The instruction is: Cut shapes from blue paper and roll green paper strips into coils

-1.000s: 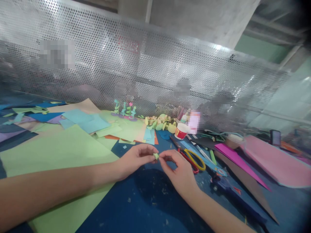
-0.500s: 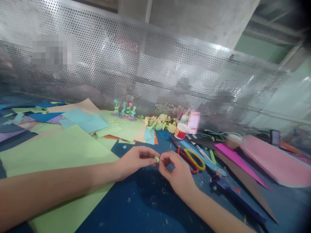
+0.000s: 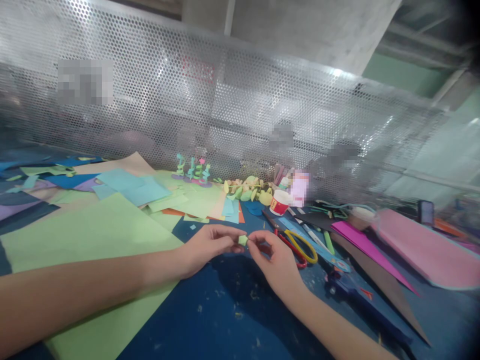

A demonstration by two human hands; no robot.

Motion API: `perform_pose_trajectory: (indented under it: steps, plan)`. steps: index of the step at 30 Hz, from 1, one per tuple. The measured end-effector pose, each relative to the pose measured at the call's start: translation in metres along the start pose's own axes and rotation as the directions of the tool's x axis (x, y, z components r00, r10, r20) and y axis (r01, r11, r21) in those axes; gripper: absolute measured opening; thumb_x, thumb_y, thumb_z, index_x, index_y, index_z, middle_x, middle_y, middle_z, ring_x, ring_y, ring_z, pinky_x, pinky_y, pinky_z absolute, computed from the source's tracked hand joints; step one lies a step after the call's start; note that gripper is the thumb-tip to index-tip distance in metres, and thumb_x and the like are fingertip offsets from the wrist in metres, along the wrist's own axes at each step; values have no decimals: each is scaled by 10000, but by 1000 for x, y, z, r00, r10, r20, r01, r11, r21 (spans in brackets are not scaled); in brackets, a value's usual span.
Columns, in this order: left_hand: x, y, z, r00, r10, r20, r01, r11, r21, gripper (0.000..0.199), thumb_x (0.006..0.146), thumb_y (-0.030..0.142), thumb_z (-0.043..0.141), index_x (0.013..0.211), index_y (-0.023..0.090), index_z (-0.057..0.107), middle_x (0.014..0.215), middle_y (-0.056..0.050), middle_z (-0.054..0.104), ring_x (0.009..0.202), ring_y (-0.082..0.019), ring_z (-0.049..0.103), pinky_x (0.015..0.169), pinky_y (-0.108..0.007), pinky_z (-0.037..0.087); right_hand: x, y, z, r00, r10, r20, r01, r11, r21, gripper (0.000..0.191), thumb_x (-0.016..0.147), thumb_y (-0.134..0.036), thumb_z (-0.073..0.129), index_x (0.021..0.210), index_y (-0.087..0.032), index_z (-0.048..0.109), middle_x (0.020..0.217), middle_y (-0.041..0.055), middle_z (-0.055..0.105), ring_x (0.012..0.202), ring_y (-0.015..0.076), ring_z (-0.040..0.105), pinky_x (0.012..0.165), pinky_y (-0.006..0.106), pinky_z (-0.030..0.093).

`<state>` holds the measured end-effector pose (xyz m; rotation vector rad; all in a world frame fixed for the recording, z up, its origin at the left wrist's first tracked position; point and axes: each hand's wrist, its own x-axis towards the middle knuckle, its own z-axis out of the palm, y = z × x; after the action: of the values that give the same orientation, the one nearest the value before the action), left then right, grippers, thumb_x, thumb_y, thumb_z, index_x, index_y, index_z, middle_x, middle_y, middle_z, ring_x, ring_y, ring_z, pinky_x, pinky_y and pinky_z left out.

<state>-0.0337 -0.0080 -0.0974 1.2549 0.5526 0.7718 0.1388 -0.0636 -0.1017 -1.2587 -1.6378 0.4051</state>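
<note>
A tiny light-green paper star (image 3: 243, 240) is pinched between my two hands above the blue tabletop. My left hand (image 3: 210, 247) closes thumb and fingers on its left side. From the right, my right hand (image 3: 275, 257) grips its edge between thumb and fingertips. Scissors (image 3: 300, 247) with red and yellow handles lie just beyond my right hand. Beneath my left forearm spreads a large light-green paper sheet (image 3: 93, 232).
A dark blue glue gun (image 3: 369, 310) lies at the right, near magenta paper (image 3: 369, 252) and a pink sheet (image 3: 423, 247). Small paper decorations (image 3: 193, 172), a red-and-white cup (image 3: 280, 202) and blue paper (image 3: 133, 186) stand or lie farther back, before a perforated metal screen (image 3: 150, 90).
The star has turned between my fingers and shows more of its face. My right fingers have shifted slightly and straightened; both hands stay in nearly the same place.
</note>
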Motion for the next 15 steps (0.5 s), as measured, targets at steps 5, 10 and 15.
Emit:
perform_pose_trajectory:
  steps: [5, 10, 15]
  plan:
    - [1, -1, -2, 999, 33, 32, -35, 998, 58, 306, 759, 285, 686, 1046, 180, 679, 966, -53, 709, 859, -164, 643, 868, -316, 460, 1, -2, 0, 999, 30, 22, -32, 997, 66, 102, 844, -279, 544, 871, -187, 578, 796, 30, 604, 739, 159, 613, 700, 273, 547]
    - [0, 1, 0, 998, 49, 41, -54, 991, 122, 275, 777, 373, 659, 972, 183, 699, 910, -44, 699, 812, -155, 617, 816, -296, 456, 0, -3, 0, 996, -58, 62, 49, 990, 131, 211, 850, -234, 537, 1061, -224, 521, 811, 3, 575, 763, 144, 603, 750, 283, 542]
    - [0, 2, 1, 998, 25, 60, -32, 993, 110, 256, 786, 391, 641, 873, 157, 699, 811, -44, 682, 795, -160, 611, 785, -290, 461, 0, -3, -1, 998, 1, 67, -8, 994, 113, 136, 862, -274, 530, 974, -210, 574, 837, 22, 613, 792, 157, 619, 744, 281, 535]
